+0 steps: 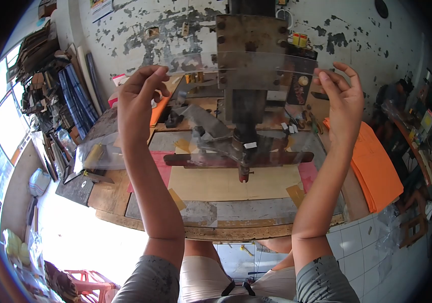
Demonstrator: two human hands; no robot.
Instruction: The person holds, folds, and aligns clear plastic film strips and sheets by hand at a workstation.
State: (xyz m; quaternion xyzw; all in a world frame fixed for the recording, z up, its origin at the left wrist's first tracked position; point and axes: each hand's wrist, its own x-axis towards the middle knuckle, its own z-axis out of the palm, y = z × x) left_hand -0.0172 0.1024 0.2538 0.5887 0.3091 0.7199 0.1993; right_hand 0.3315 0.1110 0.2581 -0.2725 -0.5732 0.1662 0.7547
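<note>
Sheet (246, 61) spans left hand (139, 91) and right hand (345, 95), each pinching an end in curled fingers, seemingly picked up but not laid on the bench (110, 196) below.

Sheet (241, 61): transparent, looks plastic; smooth, faint gloss. Press plate (251, 33): metal, dull, stained. Crossbar (201, 161): matt, worn; metal or wood, cannot tell. Board (216, 187): smooth, matt. Bench edge (216, 233): bare wood, rough. Orange stack (375, 166): paper-like, matt. Wall (196, 30): flaking paint. Floor (350, 242): smooth tile. Sleeves (150, 280): matt cloth.
</note>
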